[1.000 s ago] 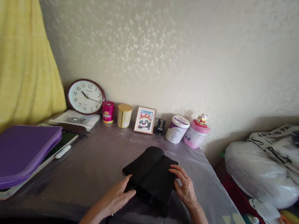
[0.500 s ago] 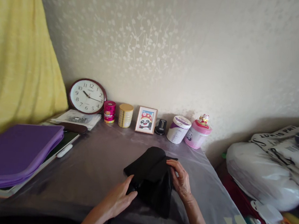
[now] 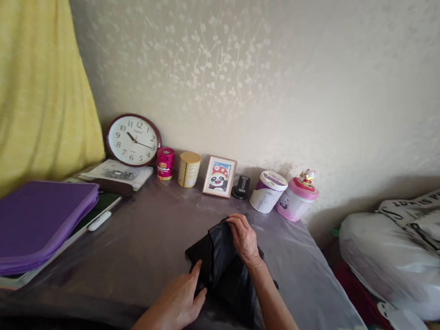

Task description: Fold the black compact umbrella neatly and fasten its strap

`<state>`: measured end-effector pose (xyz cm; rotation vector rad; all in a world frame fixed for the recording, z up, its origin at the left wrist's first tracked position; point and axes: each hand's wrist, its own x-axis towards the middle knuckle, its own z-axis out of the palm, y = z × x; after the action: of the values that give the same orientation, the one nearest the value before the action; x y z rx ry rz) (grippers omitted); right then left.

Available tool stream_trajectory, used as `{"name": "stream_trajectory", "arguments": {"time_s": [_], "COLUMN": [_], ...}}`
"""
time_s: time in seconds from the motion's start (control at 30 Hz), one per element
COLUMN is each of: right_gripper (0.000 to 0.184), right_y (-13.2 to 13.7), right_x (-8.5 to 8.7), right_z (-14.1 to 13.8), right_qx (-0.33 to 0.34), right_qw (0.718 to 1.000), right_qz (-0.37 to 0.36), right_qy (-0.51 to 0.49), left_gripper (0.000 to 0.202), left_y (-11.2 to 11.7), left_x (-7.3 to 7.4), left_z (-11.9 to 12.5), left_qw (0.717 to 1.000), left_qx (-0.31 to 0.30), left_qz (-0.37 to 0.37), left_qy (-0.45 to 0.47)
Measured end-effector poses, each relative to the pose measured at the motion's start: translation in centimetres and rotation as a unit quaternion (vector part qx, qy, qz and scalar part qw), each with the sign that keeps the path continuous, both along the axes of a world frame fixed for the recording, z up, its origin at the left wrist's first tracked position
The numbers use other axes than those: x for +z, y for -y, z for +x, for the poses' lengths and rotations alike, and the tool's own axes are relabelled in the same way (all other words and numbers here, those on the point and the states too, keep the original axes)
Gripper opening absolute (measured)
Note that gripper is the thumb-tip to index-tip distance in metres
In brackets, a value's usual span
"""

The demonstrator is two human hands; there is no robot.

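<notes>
Head: right hand (image 3: 245, 240) palm-down

Table (image 3: 143, 246) — black fabric (image 3: 232, 288), pink tin (image 3: 165, 164), yellow tin (image 3: 188, 170), framed picture (image 3: 219, 177)

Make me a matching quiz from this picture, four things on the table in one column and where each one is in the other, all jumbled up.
Things:
1. Black cloth
2. Clock
3. Picture frame
4. Figurine

Places:
A. On top of the pink jar
B. Just right of the yellow tin
C. Under the fingers of the left hand and right hand
D. Just left of the bright pink tin

Pairs: 1-C, 2-D, 3-B, 4-A
</notes>
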<state>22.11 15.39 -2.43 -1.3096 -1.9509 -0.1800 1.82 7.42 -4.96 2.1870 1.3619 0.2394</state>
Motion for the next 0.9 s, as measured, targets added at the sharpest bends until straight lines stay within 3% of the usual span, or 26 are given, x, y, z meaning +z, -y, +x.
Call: {"name": "stream_trajectory", "arguments": {"time_s": [0.27,0.57,0.8,0.9], "right_gripper": [0.023,0.023,0.022,0.020], "right_y": [-1.0,-0.8,-1.4,-1.3], "right_x": [-1.5,-0.6,-0.7,-0.6], "right_z": [-0.9,-1.3,-1.4,-1.4], "right_qx": [-0.029,-0.026,-0.025,-0.030], "right_qw": [0.991,0.976,0.966,0.970], "right_qz": [-0.062,-0.091,-0.109,-0.105], "right_qy": [0.113,0.196,0.232,0.217], "left_gripper": [0.059,0.075,0.069,0.065], "left_y": [0.6,1.0,0.8,0.8], "left_x": [0.1,0.4,-0.1,-0.2], "left_z": [0.4,0.8,0.9,0.9], "left_qw": [0.999,0.998,0.998,0.997], "left_qx": [-0.006,0.064,-0.018,-0.022], "left_qz": [0.026,0.013,0.050,0.050], "left_qy": [-0.028,-0.001,-0.039,-0.051]}}
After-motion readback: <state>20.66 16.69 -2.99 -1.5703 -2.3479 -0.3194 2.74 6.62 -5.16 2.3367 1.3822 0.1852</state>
